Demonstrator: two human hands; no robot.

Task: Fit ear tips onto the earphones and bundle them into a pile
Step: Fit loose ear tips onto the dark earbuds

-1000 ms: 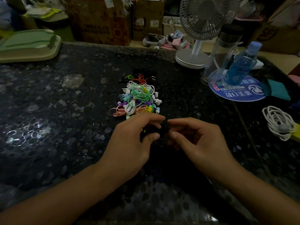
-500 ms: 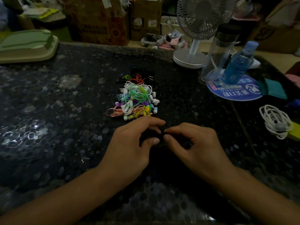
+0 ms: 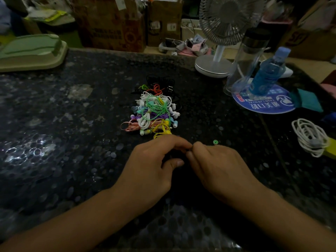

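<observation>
A pile of bundled earphones (image 3: 154, 113) in white, green, pink, yellow and purple lies mid-table, with black ones at its far end. Just in front of it my left hand (image 3: 152, 170) and my right hand (image 3: 218, 168) meet fingertip to fingertip. Both pinch a small dark thing between them, seemingly a black earphone (image 3: 169, 158), mostly hidden by the fingers and the dim light. A single green ear tip (image 3: 215, 142) lies loose on the table just beyond my right hand.
The table (image 3: 72, 142) is dark and speckled. A white fan (image 3: 218, 51), a clear tumbler (image 3: 245, 59) and a blue bottle (image 3: 267, 71) on a round blue mat stand at the back right. A coiled white cable (image 3: 309, 137) lies far right, a green tray (image 3: 31, 51) far left.
My hands have closed together until the fingertips touch, hiding the dark earphone more. The green ear tip now shows beyond my right hand.
</observation>
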